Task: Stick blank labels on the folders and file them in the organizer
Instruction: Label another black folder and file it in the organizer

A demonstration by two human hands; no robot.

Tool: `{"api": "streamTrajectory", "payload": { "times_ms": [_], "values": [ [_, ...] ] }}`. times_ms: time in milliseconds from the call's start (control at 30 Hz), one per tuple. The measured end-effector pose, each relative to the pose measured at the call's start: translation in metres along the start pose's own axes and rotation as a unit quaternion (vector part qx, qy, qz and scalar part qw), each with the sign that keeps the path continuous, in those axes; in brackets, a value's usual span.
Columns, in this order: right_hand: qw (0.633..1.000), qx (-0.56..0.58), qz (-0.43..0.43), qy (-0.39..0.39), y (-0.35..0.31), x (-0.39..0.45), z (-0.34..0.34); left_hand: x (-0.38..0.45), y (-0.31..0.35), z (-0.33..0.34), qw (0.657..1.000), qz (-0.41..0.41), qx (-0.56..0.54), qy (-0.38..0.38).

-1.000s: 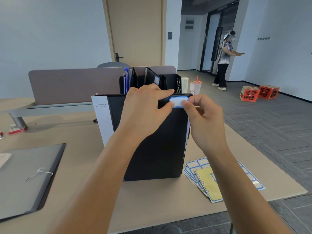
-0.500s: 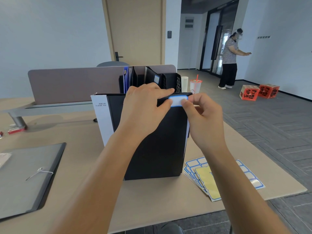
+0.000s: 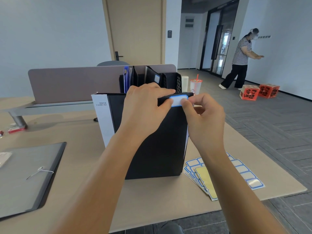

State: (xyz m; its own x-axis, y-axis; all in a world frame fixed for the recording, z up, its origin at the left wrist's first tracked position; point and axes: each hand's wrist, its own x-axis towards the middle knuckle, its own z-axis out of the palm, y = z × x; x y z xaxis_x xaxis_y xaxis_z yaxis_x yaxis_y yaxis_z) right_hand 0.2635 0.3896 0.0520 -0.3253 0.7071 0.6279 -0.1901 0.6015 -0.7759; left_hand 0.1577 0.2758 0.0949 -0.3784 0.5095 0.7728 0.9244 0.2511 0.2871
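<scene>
Left hand [image 3: 143, 110]: curled over the top edge of the black lever-arch file [image 3: 157, 141], fingers behind, thumb pressing the left end of the blank label [image 3: 177, 100].
Right hand [image 3: 205, 119]: fingers curled, thumb tip on the label's right end at the file's top right corner.
Lever-arch file: upright on the bench [image 3: 81, 132], centre of view, white spine toward 9 o'clock.
Label sheets [image 3: 202, 179]: fanned on the bench at 4 o'clock, just beside the file.
Organizer [image 3: 170, 81]: behind the file at 12 o'clock, folders standing inside.
Grey folder [image 3: 25, 179]: flat at 8 o'clock.
</scene>
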Motion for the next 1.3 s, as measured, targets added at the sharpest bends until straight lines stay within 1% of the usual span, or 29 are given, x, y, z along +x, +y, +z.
{"api": "streamTrajectory", "payload": {
  "times_ms": [133, 333, 667, 733, 900, 1033, 1167, 1300],
  "values": [
    [0.999, -0.008, -0.009, 0.036, -0.002, -0.005, 0.005, -0.001, 0.002, 0.000, 1.000, 0.003, 0.002, 0.005],
    [0.998, 0.002, -0.004, 0.068, -0.003, -0.005, 0.003, -0.002, 0.001, 0.000, 1.000, 0.009, 0.003, 0.010],
    [0.998, 0.056, 0.031, 0.015, -0.003, 0.000, -0.005, -0.003, 0.003, 0.002, 0.999, 0.004, -0.010, 0.035],
    [0.997, 0.061, 0.035, 0.014, -0.003, 0.001, -0.005, -0.004, 0.004, 0.001, 0.999, 0.002, -0.014, 0.036],
    [0.998, 0.061, 0.014, 0.012, 0.000, 0.005, -0.004, -0.005, 0.004, -0.001, 0.999, 0.004, -0.018, 0.037],
    [0.999, 0.053, -0.001, 0.008, 0.001, 0.004, -0.003, -0.005, 0.003, 0.002, 0.998, 0.014, -0.011, 0.054],
    [0.997, 0.070, 0.010, 0.012, 0.005, 0.002, -0.004, -0.006, 0.003, 0.003, 0.998, 0.013, -0.003, 0.063],
    [0.995, 0.092, 0.025, 0.001, 0.005, 0.000, -0.004, -0.006, 0.005, 0.000, 0.999, 0.015, 0.006, 0.044]
  ]
}}
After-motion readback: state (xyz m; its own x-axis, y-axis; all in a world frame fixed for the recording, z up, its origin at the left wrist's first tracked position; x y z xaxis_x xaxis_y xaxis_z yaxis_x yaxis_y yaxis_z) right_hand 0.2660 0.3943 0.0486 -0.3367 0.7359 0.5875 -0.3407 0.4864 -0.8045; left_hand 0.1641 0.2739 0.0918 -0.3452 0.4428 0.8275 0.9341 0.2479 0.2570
